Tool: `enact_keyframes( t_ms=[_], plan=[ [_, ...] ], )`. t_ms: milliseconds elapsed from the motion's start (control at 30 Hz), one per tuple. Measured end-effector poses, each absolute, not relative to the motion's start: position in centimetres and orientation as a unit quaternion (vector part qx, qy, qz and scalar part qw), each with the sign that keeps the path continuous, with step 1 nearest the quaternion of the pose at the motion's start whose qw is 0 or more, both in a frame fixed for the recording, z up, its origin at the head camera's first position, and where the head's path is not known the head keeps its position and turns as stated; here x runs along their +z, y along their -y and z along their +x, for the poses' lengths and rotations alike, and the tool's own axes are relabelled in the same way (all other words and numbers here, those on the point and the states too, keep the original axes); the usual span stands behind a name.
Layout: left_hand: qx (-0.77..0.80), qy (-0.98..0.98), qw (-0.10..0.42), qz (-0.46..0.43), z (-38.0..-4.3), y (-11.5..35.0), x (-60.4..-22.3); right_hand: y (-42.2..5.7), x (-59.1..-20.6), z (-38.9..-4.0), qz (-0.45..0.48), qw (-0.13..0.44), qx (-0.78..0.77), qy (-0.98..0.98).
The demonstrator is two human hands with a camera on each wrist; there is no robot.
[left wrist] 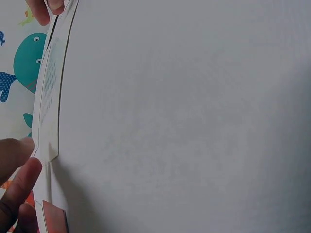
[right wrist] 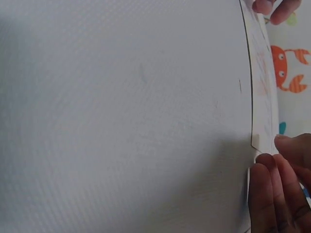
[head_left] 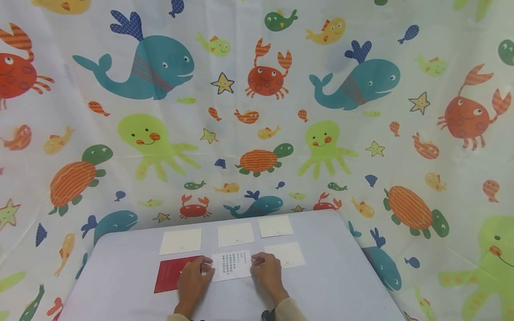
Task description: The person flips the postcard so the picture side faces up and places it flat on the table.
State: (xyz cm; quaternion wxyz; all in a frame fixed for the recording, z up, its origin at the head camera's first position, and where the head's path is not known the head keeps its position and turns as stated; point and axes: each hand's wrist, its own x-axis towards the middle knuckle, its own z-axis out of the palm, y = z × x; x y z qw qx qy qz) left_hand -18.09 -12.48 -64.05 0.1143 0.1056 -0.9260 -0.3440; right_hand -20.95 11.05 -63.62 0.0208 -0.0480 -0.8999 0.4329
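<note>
A white card with printed writing lies on the table between both hands, its lines of text running sideways. At its left edge, the left hand pinches the card between thumb and fingers. The right hand pinches the opposite edge in the same way. Beneath the left hand and beside it is a red card, partly covered by the fingers. Seen edge-on, the printed card stretches between the two hands in the left wrist view. In the right wrist view its corner meets the right fingertips.
Cream cards lie around the hands: one at back left, one at back middle, one at back right, and one beside the right hand. The table has a pale cover. Behind it hangs a sea-animal curtain.
</note>
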Motion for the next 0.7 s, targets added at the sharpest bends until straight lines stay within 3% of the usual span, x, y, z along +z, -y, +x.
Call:
enact_keyframes(
  t_ms=[700],
  plan=[
    [-0.379,0.915,0.105,0.087,-19.2,9.2,-63.2,-13.4,-62.9,-21.3,-0.041,0.033,0.443,0.895]
  ],
)
